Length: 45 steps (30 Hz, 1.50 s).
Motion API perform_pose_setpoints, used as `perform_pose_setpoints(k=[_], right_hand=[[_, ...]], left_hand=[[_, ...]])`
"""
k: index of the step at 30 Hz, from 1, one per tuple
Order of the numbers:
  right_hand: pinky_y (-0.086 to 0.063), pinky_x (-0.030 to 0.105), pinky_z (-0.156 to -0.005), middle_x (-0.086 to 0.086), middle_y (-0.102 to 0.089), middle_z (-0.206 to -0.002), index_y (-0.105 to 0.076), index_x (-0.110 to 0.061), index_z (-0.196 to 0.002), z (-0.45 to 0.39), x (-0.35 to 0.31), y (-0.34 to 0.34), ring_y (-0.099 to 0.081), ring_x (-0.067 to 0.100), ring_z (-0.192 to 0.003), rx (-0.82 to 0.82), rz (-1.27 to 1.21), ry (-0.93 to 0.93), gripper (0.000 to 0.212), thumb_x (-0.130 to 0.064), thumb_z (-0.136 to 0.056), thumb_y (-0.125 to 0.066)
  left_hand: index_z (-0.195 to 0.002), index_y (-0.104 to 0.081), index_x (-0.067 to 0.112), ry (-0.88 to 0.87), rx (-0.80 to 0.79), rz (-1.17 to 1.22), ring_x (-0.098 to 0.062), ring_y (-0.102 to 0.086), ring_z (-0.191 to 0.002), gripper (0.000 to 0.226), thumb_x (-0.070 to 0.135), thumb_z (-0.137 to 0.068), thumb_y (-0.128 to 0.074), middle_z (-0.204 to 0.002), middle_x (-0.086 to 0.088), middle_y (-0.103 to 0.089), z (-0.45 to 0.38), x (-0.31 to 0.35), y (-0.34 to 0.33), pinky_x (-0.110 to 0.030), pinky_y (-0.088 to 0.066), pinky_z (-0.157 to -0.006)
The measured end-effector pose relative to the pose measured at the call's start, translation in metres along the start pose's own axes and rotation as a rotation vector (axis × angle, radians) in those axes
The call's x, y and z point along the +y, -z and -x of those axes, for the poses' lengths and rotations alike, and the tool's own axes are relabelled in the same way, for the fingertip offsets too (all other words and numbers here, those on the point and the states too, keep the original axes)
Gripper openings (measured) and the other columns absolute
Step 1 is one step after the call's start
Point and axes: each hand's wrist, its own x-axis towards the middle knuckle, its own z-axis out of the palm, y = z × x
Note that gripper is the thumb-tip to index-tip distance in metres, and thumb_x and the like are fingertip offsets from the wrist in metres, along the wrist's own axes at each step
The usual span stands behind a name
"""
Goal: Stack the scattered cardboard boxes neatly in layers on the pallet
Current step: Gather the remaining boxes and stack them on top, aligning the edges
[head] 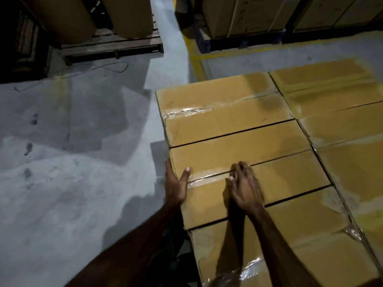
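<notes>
Grip released both sides: left hand (175, 186) flat against left side of middle box (269, 170), thumb on top; right hand (245, 187) spread flat on lid. Box sits snug between neighbours in stacked layer, grey floor (72, 162) alongside.

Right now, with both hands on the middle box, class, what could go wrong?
1. The left hand sits on the middle box's outer edge; pushed inward, its thumb could be nipped.
2. The neighbouring box has loose, wrinkled tape that might snag.
</notes>
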Motion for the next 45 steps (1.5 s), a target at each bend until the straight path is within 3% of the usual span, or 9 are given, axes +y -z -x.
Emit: perform_pose_setpoints(k=[5,7,10,15,19,22,27,30,45], right_hand=[[-0.018,0.050,-0.127,0.006,-0.020,-0.172,-0.032,-0.023,-0.162,0.029,-0.057,-0.029,-0.017,0.026,-0.159,-0.096,0.098,0.177,0.058,-0.043,-0.109,-0.042],[-0.017,0.050,-0.128,0.004,-0.016,-0.173,-0.029,-0.024,-0.163,0.032,-0.072,-0.039,-0.014,0.025,-0.160,-0.133,0.162,0.223,0.060,-0.044,-0.108,-0.043],[-0.012,0.049,-0.129,0.002,-0.006,-0.175,-0.019,-0.026,-0.166,0.032,-0.089,-0.049,-0.005,0.024,-0.161,-0.194,0.246,0.262,0.066,-0.050,-0.108,-0.040],[-0.012,0.048,-0.129,0.002,0.000,-0.176,-0.014,-0.026,-0.167,0.031,-0.111,-0.063,-0.001,0.025,-0.162,-0.224,0.346,0.320,0.072,-0.054,-0.107,-0.042],[-0.009,0.049,-0.129,0.000,0.009,-0.175,-0.007,-0.027,-0.168,0.029,-0.119,-0.074,0.005,0.024,-0.162,-0.230,0.409,0.360,0.076,-0.058,-0.106,-0.039],[-0.010,0.051,-0.129,0.000,0.010,-0.175,-0.005,-0.028,-0.168,0.025,-0.120,-0.078,0.006,0.025,-0.162,-0.213,0.441,0.375,0.079,-0.059,-0.105,-0.040],[-0.012,0.054,-0.129,0.001,0.010,-0.175,-0.005,-0.027,-0.168,0.027,-0.114,-0.081,0.006,0.025,-0.162,-0.169,0.435,0.393,0.081,-0.067,-0.099,-0.022],[-0.012,0.054,-0.130,0.001,0.014,-0.175,-0.002,-0.028,-0.168,0.027,-0.117,-0.082,0.009,0.024,-0.161,-0.165,0.427,0.379,0.085,-0.067,-0.093,-0.013],[-0.011,0.053,-0.130,0.002,0.003,-0.176,-0.013,-0.025,-0.168,0.029,-0.116,-0.087,0.005,0.021,-0.162,-0.090,0.393,0.337,0.084,-0.067,-0.096,-0.027]], left_hand=[[-0.138,-0.066,0.030,0.281,-0.127,0.411,-0.027,-0.070,-0.120,0.064,0.076,-0.099,-0.044,-0.124,0.003,-0.076,0.046,-0.027,0.006,-0.045,-0.056,-0.101],[-0.129,-0.072,0.017,0.428,-0.189,0.567,-0.030,-0.076,-0.106,0.069,0.068,-0.105,-0.031,-0.108,-0.007,-0.080,0.054,-0.027,0.016,-0.031,-0.062,-0.078],[-0.118,-0.071,0.024,0.556,-0.277,0.582,-0.009,-0.076,-0.077,0.065,0.061,-0.110,-0.018,-0.097,0.000,-0.078,0.056,-0.046,0.019,-0.021,-0.057,-0.059],[-0.126,-0.074,0.023,0.693,-0.306,0.541,-0.026,-0.075,-0.103,0.073,0.078,-0.099,-0.035,-0.119,-0.011,-0.077,0.042,-0.101,-0.004,-0.037,-0.062,-0.083],[-0.125,-0.071,0.014,0.724,-0.283,0.680,-0.019,-0.071,-0.087,0.059,0.057,-0.111,-0.031,-0.107,-0.007,-0.075,0.037,-0.091,-0.002,-0.024,-0.057,-0.056],[-0.133,-0.066,0.010,0.784,-0.313,0.762,-0.023,-0.067,-0.092,0.070,0.063,-0.109,-0.027,-0.107,-0.009,-0.070,0.028,-0.087,-0.003,-0.031,-0.052,-0.067],[-0.106,-0.073,0.018,0.809,-0.345,0.683,-0.028,-0.071,-0.097,0.055,0.060,-0.108,-0.037,-0.110,-0.011,-0.074,0.028,-0.093,0.000,-0.033,-0.056,-0.071],[-0.117,-0.071,0.016,0.820,-0.324,0.703,-0.026,-0.067,-0.100,0.060,0.056,-0.112,-0.027,-0.118,-0.011,-0.071,0.025,-0.098,0.007,-0.033,-0.056,-0.074],[-0.092,-0.073,0.018,0.833,-0.234,0.639,-0.016,-0.072,-0.070,0.042,0.042,-0.112,-0.045,-0.073,0.001,-0.075,0.009,-0.113,-0.009,-0.023,-0.052,-0.051]])
